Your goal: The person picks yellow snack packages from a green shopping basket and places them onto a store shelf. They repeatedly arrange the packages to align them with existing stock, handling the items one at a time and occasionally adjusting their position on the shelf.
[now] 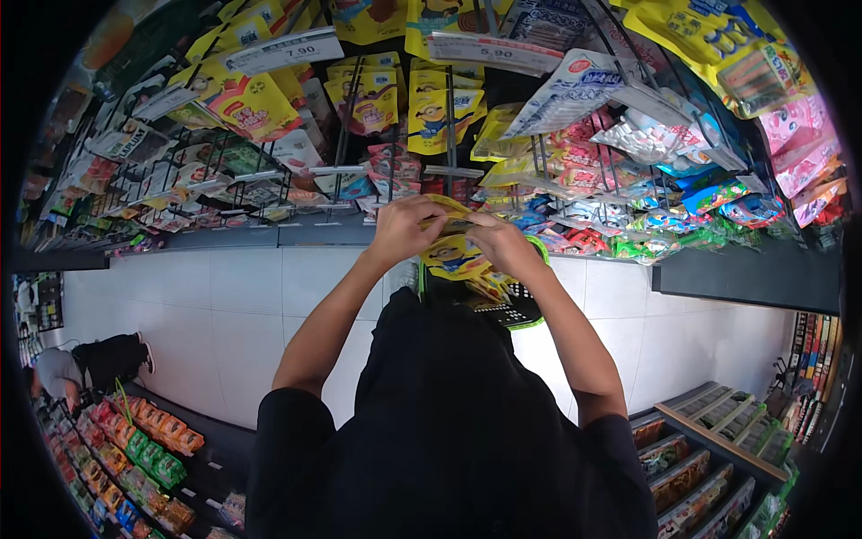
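Observation:
Both hands meet in front of the candy rack, with yellow snack pouches between them. My left hand (405,228) pinches the top of a yellow pouch (446,256) printed with a blue-and-yellow cartoon figure. My right hand (500,244) grips the same pouch group at its upper right edge. Whether one pouch or more are held I cannot tell. Below the hands, partly hidden by my right forearm and black clothing, is a black basket with a green rim (541,248); yellow packets (490,286) lie in it. Similar yellow pouches (432,114) hang on hooks just above the hands.
Hooks with price tags (495,51) and bagged sweets (586,87) stick out ahead. A dark shelf base (741,279) borders the pale tiled floor (249,283). A person (101,364) bends by the packet shelves (135,438) at left. Bins (680,471) stand at lower right.

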`<state>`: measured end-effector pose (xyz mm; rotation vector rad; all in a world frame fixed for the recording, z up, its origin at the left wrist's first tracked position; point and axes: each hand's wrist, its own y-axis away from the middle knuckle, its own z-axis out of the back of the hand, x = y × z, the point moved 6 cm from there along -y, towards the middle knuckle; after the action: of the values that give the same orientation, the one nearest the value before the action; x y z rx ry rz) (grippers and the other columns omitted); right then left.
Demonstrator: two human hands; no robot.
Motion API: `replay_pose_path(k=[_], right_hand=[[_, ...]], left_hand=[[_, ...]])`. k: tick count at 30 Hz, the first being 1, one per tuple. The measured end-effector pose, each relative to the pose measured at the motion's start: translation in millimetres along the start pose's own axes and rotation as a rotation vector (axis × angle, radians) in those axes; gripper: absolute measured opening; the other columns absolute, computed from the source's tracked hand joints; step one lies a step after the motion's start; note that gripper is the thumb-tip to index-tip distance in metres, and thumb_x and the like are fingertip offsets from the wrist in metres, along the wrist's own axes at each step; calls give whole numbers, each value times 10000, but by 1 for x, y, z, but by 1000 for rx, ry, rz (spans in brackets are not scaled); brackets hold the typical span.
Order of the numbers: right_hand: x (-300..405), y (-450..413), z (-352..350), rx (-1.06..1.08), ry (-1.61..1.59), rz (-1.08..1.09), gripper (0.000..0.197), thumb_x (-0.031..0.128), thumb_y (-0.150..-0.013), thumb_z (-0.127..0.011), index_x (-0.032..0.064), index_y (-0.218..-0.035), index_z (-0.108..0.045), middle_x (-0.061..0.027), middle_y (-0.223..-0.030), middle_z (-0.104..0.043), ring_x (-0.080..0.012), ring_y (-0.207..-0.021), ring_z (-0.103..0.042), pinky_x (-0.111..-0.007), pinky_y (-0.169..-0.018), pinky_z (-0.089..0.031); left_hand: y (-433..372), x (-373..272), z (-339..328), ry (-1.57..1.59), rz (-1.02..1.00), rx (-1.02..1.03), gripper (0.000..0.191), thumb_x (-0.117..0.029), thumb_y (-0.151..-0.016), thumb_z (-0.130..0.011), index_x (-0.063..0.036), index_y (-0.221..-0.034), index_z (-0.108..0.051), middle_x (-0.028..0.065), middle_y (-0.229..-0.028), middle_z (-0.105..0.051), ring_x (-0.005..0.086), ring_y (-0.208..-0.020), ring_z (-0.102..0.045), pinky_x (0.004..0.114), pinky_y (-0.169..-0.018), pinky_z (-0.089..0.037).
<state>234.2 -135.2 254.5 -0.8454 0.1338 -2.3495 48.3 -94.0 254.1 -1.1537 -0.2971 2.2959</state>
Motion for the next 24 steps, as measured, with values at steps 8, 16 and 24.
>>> replay_pose_path(k=[8,16,24], right_hand=[[-57,-20,-41,-12,-110,-282,174,108,-984,-605,-8,-1069,-703,-176,-1104,-687,-405,-994,-649,-443,-845,-533],[-89,-26,-58,-71,-213,-417,172,120,-983,-631,-5,-1067,-715,-227,-1157,-679,-418,-1021,-655,-442,-877,-534],[-108,-29,-65,-112,-256,-454,170,101,-979,-655,-21,-1085,-710,-210,-1049,-688,-360,-909,-683,-408,-766,-559]], left_hand=[[-16,68,-23,119,83,16,141,-154,-807,-811,-90,-932,-794,114,-896,-750,297,-880,-722,375,-776,-570],[-23,112,-35,230,205,-14,157,-165,-818,-814,-55,-928,-795,106,-885,-748,283,-835,-716,355,-751,-549],[-44,143,-48,360,321,213,204,-102,-816,-823,19,-972,-773,109,-869,-743,202,-808,-706,311,-731,-531]])
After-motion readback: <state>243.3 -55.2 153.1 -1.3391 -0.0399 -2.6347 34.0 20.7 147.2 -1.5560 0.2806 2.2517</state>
